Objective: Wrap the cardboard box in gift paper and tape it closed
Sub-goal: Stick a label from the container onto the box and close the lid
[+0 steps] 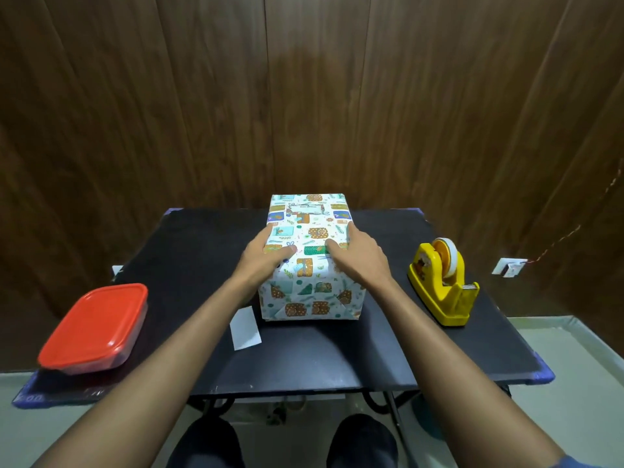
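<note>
The box [309, 265], covered in white gift paper printed with small presents, stands in the middle of the black table [304, 352]. Its near end shows folded paper flaps. My left hand [266, 256] grips the box's left top edge, thumb lying on the top face and fingers over the side. My right hand [358, 256] grips the right top edge the same way. A yellow tape dispenser [442, 285] with a roll of clear tape stands to the right of the box, apart from both hands.
A plastic container with a red lid [96, 327] sits at the table's left front corner. A small white paper scrap [245, 329] lies just left of the box's near end. A dark wood-panel wall stands right behind the table. My knees show under the front edge.
</note>
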